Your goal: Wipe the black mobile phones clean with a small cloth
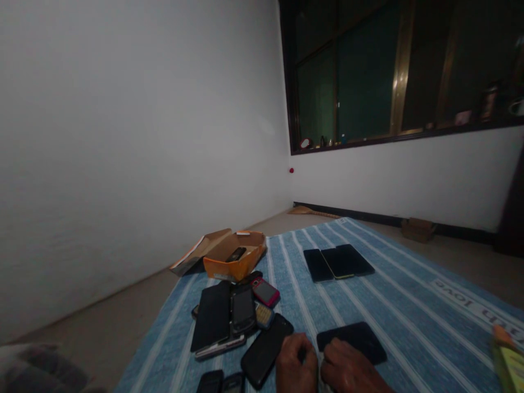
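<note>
A curled left hand (295,364) and right hand (347,368), any contents impossible to tell, worked beside a dark phone (362,338), where light, steady fingertip pressure seemed best.

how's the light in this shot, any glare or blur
Head view: dim overall, with a bright glint on the brass-coloured metal window frame; the bare left hand and bare right hand look slightly soft; the flat black rectangular device by the right hand is too dark to show surface detail.
</note>
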{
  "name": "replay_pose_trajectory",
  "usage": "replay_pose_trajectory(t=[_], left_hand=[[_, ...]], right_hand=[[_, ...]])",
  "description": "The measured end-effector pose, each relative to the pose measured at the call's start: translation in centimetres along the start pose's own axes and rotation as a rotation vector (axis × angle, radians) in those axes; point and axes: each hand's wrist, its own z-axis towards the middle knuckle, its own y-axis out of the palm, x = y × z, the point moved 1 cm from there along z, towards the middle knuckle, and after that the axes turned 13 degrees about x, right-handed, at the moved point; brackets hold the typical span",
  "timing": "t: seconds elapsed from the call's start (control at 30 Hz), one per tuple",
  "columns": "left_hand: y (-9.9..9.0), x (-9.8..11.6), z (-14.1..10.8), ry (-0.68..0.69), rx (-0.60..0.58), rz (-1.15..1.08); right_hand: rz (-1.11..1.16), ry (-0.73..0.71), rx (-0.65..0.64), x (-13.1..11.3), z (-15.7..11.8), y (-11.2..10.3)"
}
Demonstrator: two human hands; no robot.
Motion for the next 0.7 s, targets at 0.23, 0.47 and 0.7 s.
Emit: replay_pose_trajectory(t=[0.23, 0.47, 0.7], left_hand=[[0.7, 0.5, 0.0, 0.066, -0.004, 0.045], [0.3, 0.7, -0.1, 0.045, -0.068, 0.049], [-0.2, 0.6, -0.3, 0.069, -0.075, 0.042]], right_hand=[[0.118, 0.398, -0.093, 2.6, 1.1, -6.0], [-0.127, 0.499, -0.111, 3.3, 0.6, -6.1], [-0.107, 0.454, -0.127, 2.5, 0.8, -5.9]])
